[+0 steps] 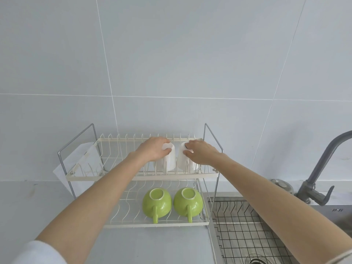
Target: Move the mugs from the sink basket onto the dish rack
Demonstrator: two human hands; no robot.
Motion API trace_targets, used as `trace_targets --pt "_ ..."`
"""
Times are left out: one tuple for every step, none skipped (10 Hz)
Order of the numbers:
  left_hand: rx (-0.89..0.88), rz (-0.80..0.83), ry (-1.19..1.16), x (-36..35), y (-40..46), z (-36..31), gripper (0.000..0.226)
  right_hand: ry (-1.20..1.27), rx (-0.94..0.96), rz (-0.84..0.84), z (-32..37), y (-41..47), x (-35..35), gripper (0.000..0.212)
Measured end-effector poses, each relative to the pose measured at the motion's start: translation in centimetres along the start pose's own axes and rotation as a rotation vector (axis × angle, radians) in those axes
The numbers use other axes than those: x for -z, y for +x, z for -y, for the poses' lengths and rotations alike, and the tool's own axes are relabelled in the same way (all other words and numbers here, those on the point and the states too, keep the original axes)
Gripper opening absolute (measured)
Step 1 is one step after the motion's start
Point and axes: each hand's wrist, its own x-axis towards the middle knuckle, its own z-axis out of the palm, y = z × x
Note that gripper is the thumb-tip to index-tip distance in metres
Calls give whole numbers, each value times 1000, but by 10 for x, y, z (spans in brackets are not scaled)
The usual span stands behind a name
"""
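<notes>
Grey and smooth, the worktop fills the near edge, with the steel sink let into its right side. Lying in the sink is a black wire sink basket, a square grid with zigzag prongs along its far side. No mug shows in the part of it in view.

At the worktop's far edge, against the pale tiled wall, stands a two-tier dish rack of cream-coated wire on a chromed frame. On its lower tier two glossy green mugs, the left green mug and the right green mug, sit side by side and mouth down, round bellied, their handles pointing toward the near edge.

On the upper tier, toward its right end, two plain white mugs stand mouth down among the upright prongs, tall and straight-sided, their long axes upright. The left hand has its grip closed around the base of the left white mug. The right hand has its grip closed on the base of the right white mug. Right of the rack a grey metal tap rises behind the sink.
</notes>
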Motion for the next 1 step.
trace_targets --pt "48 -127 78 16 -1 -8 43 -5 -50 64 -1 -1 18 40"
